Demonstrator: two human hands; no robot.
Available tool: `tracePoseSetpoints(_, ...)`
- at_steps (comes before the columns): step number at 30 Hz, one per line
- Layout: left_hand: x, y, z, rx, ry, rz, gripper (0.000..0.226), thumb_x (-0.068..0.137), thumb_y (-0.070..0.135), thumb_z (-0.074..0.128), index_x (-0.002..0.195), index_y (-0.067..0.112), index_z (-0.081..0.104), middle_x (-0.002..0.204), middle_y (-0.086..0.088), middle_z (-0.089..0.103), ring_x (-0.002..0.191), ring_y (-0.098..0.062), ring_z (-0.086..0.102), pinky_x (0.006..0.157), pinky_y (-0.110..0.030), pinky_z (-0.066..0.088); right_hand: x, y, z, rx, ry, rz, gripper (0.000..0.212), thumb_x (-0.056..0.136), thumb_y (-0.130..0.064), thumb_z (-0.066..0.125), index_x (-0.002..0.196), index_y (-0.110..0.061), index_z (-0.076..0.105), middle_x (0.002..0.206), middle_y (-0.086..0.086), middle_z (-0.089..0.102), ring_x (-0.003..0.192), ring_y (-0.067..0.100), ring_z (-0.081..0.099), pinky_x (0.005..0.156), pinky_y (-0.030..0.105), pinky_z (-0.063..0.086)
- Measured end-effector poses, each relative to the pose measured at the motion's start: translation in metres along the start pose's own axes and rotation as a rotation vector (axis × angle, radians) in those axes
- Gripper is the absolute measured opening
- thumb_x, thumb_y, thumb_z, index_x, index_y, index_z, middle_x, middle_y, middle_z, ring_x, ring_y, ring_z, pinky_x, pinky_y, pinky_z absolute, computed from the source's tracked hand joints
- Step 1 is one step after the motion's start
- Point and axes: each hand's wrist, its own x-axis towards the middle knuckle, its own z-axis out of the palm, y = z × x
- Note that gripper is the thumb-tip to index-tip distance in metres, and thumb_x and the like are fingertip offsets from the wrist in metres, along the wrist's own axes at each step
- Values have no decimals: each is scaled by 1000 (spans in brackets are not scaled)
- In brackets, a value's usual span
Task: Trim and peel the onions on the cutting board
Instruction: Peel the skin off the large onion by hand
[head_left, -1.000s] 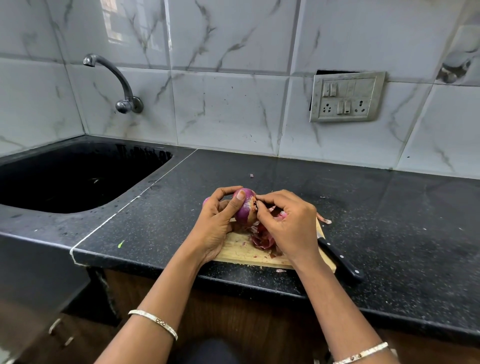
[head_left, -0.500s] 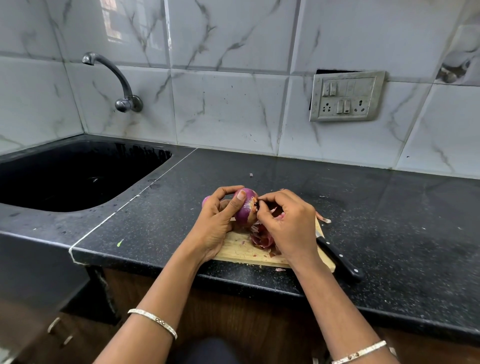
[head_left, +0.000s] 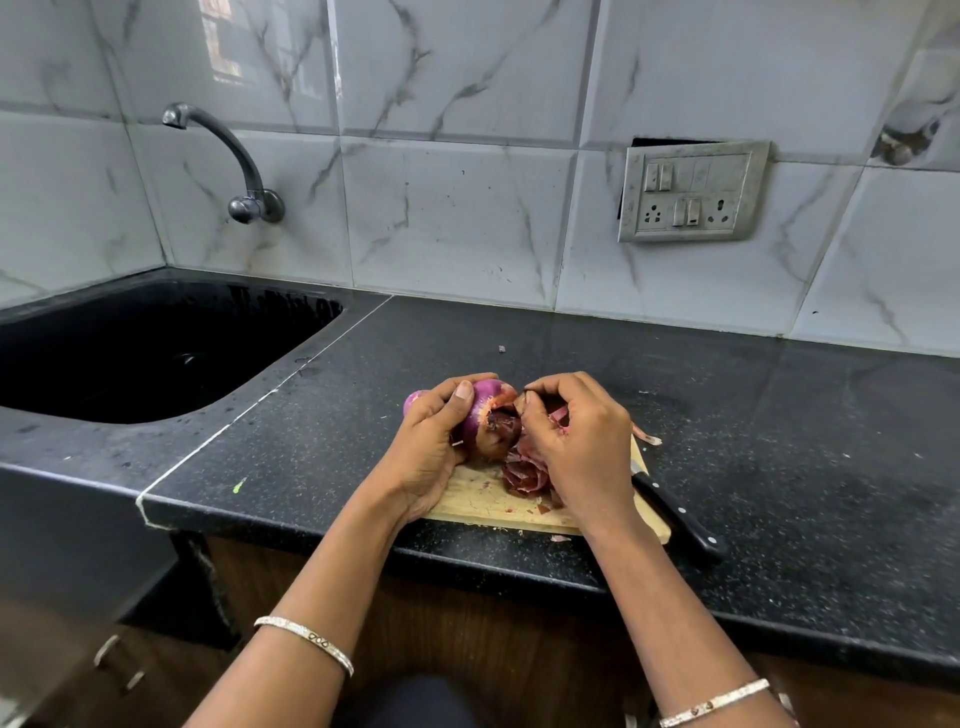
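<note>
Head view, left hand (head_left: 423, 457) grip clasping onion (head_left: 485, 415), right hand (head_left: 582, 441) pinching skin, knife (head_left: 675, 514) beside board (head_left: 483, 501)

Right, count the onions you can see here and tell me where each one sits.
2. One onion is held in the left hand while the right hand pulls its skin; a second onion peeks out behind the left hand. More may be hidden behind the hands.

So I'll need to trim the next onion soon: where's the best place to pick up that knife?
Take the knife by its black handle, coming in from the right with the right hand. The handle juts off the cutting board toward the counter's front edge and lies clear, while the blade end is tucked under that hand.
</note>
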Motion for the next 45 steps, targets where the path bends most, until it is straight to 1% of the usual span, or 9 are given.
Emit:
tracePoseSetpoints(6, 0, 0, 1, -41, 29, 2, 34, 109, 22, 40, 124, 6, 65, 110, -12, 76, 99, -23, 74, 84, -40, 63, 1, 1, -4, 3, 47, 53, 3, 89, -10, 72, 91, -13, 72, 86, -6, 66, 78, 9, 60, 71, 17, 47)
tracePoseSetpoints(12, 1, -1, 1, -48, 55, 1, 34, 109, 23, 41, 122, 6, 67, 109, -12, 76, 98, -24, 74, 86, -41, 62, 1, 1, -3, -31, 54, 65, 3, 91, -9, 70, 92, -11, 71, 87, -4, 66, 78, 9, 59, 70, 19, 47)
tracePoseSetpoints(20, 1, 0, 0, -76, 76, -6, 37, 110, 23, 38, 121, 5, 68, 110, -14, 76, 99, -24, 75, 81, -40, 63, 2, 5, -4, -69, 74, 165, 5, 92, -8, 67, 96, -9, 71, 89, -2, 66, 80, 8, 57, 70, 3, 38)
tracePoseSetpoints(24, 1, 0, 1, -97, 102, -11, 38, 111, 22, 36, 115, 6, 70, 110, -14, 76, 100, -25, 74, 86, -44, 62, 4, 7, -6, -60, 126, 243, 6, 94, -10, 66, 96, -10, 71, 91, -2, 66, 80, 9, 58, 69, 6, 39)
tracePoseSetpoints(28, 2, 0, 0, -114, 129, -19, 39, 112, 23, 35, 116, 6, 70, 113, -17, 75, 102, -27, 73, 85, -43, 63, 3, 6, -9, -35, 185, 261, 5, 91, -10, 68, 94, -10, 73, 88, -2, 68, 78, 12, 62, 71, 26, 52)
tracePoseSetpoints(31, 2, 1, 0, -116, 146, -18, 39, 112, 25, 36, 118, 6, 69, 116, -18, 74, 103, -27, 73, 84, -42, 63, 3, 5, -9, -54, 117, 230, 2, 84, -15, 74, 85, -16, 72, 82, -7, 68, 80, 12, 63, 74, 30, 53)
tracePoseSetpoints(35, 3, 0, 1, -118, 142, -11, 38, 111, 28, 37, 118, 7, 69, 114, -17, 74, 98, -23, 74, 79, -38, 64, 2, -1, -9, -27, -11, 120, 19, 84, -6, 70, 97, -19, 74, 93, -11, 69, 92, 10, 62, 84, 28, 52)
tracePoseSetpoints(40, 1, 2, 3, -67, 74, 23, 37, 109, 29, 42, 111, 6, 70, 102, -15, 77, 93, -22, 75, 78, -35, 63, 1, -4, -6, 54, -85, -109, 15, 88, -22, 78, 103, -22, 78, 95, -11, 73, 90, 10, 63, 83, 25, 50)
tracePoseSetpoints(45, 0, 2, 5, -37, 52, 57, 33, 103, 30, 53, 103, 5, 74, 95, -12, 76, 85, -20, 74, 79, -32, 63, 0, 1, -2, 45, -44, -214, 13, 88, -19, 80, 101, -17, 80, 91, -5, 73, 85, 14, 62, 79, 29, 50)
